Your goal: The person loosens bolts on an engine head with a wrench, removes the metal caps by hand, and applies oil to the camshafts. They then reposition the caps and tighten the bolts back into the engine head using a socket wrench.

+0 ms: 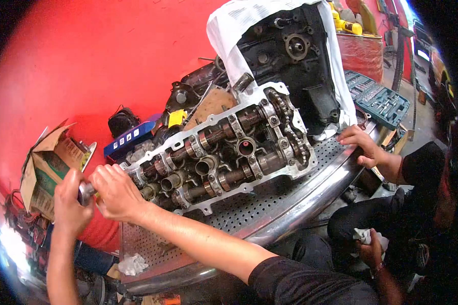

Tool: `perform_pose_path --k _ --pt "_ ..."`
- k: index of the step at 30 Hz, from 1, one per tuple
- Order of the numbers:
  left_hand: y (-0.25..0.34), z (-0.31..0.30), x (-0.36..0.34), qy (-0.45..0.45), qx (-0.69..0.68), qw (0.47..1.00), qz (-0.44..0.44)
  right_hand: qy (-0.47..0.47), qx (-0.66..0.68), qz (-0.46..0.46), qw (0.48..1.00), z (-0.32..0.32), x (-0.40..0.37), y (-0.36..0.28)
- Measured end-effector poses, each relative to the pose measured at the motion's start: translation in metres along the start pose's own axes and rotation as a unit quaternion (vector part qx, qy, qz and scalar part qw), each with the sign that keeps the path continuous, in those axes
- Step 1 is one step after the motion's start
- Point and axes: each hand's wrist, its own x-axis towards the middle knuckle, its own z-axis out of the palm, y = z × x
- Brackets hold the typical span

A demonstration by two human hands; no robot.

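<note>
A cylinder head with camshafts and a timing chain lies across the bench in front of me. At its left end, my left hand is closed around a shiny metal tool, perhaps a ratchet; most of it is hidden by the fingers. Right beside it, my right hand is curled with its knuckles up, against the near left end of the cylinder head. What lies within its fingers is hidden.
The bench has a perforated metal top with a rounded edge. Behind stands a dark engine part draped in white cloth. A co-worker's hand rests at the right; another holds a white rag. A socket set and cardboard box flank the bench.
</note>
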Motion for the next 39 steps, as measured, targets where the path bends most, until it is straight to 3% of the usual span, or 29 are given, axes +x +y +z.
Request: perform_pose_path --k 3,7,10,12,13,14,16,19,20,22,24,25,28,29,31,33,34,37,39 --pt "0.011 0.01 -0.011 0.055 0.007 0.998 -0.03 0.003 -0.022 -0.002 1.0 0.012 -0.004 0.006" --pt "0.017 0.005 -0.008 0.023 -0.01 0.997 -0.066 -0.027 -0.03 0.019 0.999 0.012 -0.001 0.007" --pt "0.022 0.009 -0.008 0.048 -0.025 0.992 -0.114 -0.05 -0.032 0.04 0.997 0.014 0.002 0.008" --pt "0.021 0.017 -0.023 0.046 -0.155 0.918 -0.361 -0.134 -0.063 0.043 0.988 0.026 -0.008 0.012" --pt "0.011 0.031 -0.044 0.078 -0.126 0.929 -0.338 -0.17 -0.079 0.037 0.982 0.033 -0.006 0.014" --pt "0.013 0.026 -0.044 0.043 -0.113 0.937 -0.328 -0.166 -0.054 0.021 0.984 0.029 -0.01 0.01" --pt "0.049 0.009 -0.034 -0.016 -0.324 0.794 -0.514 -0.093 -0.001 -0.001 0.996 0.028 -0.022 0.014" --pt "0.055 0.024 -0.045 0.089 -0.473 0.734 -0.479 -0.072 0.007 -0.043 0.996 0.016 -0.021 0.014" --pt "0.068 0.021 -0.042 0.114 -0.389 0.777 -0.482 -0.071 0.014 -0.058 0.996 0.018 -0.025 0.017" --pt "0.068 0.023 -0.063 0.145 -0.367 0.807 -0.439 -0.016 -0.005 -0.105 0.994 0.02 -0.022 0.011" --pt "0.058 0.038 -0.094 0.227 -0.252 0.885 -0.32 -0.045 -0.034 -0.14 0.989 0.012 -0.02 0.001" --pt "0.059 0.039 -0.104 0.261 -0.223 0.887 -0.309 -0.046 -0.032 -0.147 0.988 0.012 -0.023 -0.001" --pt "0.078 0.026 -0.127 0.33 -0.414 0.709 -0.466 -0.091 -0.037 -0.138 0.986 0.019 -0.047 -0.008" --pt "0.075 0.026 -0.136 0.311 -0.419 0.704 -0.482 -0.11 -0.036 -0.133 0.984 0.025 -0.052 -0.011" --pt "0.068 0.038 -0.155 0.288 -0.291 0.808 -0.423 -0.122 -0.034 -0.174 0.977 0.029 -0.053 -0.019" --pt "0.077 0.032 -0.154 0.265 -0.191 0.876 -0.354 -0.111 -0.025 -0.224 0.968 0.028 -0.044 -0.023" --pt "0.091 0.023 -0.151 0.233 -0.252 0.843 -0.415 -0.112 -0.02 -0.223 0.968 0.025 -0.043 -0.023" --pt "0.084 0.025 -0.169 0.05 -0.202 0.887 -0.413 -0.107 -0.009 -0.214 0.971 0.02 -0.044 -0.017" --pt "0.074 0.051 -0.182 -0.009 -0.169 0.931 -0.322 -0.086 -0.011 -0.213 0.973 0.02 -0.038 -0.011"
